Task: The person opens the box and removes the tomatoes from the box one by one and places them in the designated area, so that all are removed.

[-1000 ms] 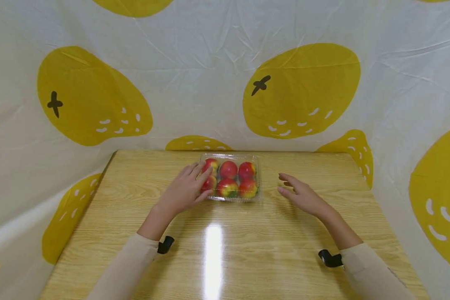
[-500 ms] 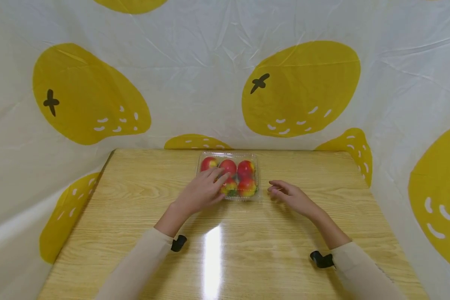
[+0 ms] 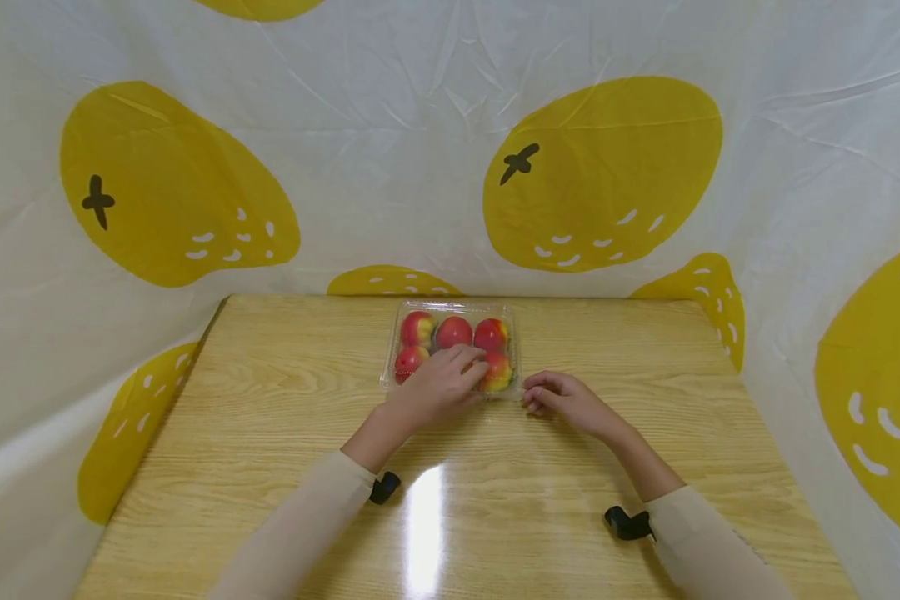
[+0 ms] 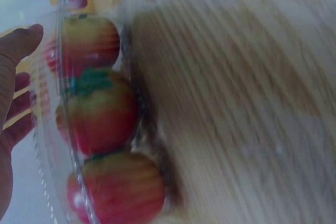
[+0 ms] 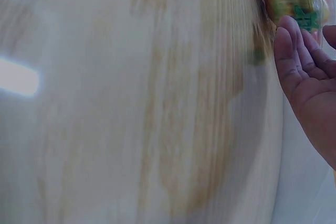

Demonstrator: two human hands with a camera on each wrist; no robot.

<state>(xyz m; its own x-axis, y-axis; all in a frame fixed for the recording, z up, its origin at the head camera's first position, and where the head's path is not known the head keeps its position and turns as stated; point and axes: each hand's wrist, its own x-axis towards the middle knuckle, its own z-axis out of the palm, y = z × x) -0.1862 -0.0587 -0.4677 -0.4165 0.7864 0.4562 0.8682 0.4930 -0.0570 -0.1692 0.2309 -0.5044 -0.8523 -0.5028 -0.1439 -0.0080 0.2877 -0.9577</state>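
Probably light and easily dented, the box (image 3: 457, 307) of fruit (image 3: 454, 332) near the back of the table (image 3: 630, 342) is best held by both sides; the left hand (image 3: 442, 383) spreads loosely over it; whether the right hand (image 3: 561, 400) pinches, I can't tell

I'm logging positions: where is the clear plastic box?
In the head view, the clear plastic box sits near the far edge of the table, left hand over it, right hand by its right side.

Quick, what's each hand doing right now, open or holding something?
Left hand: open, over the clear box.
Right hand: open, beside the box, holding nothing.
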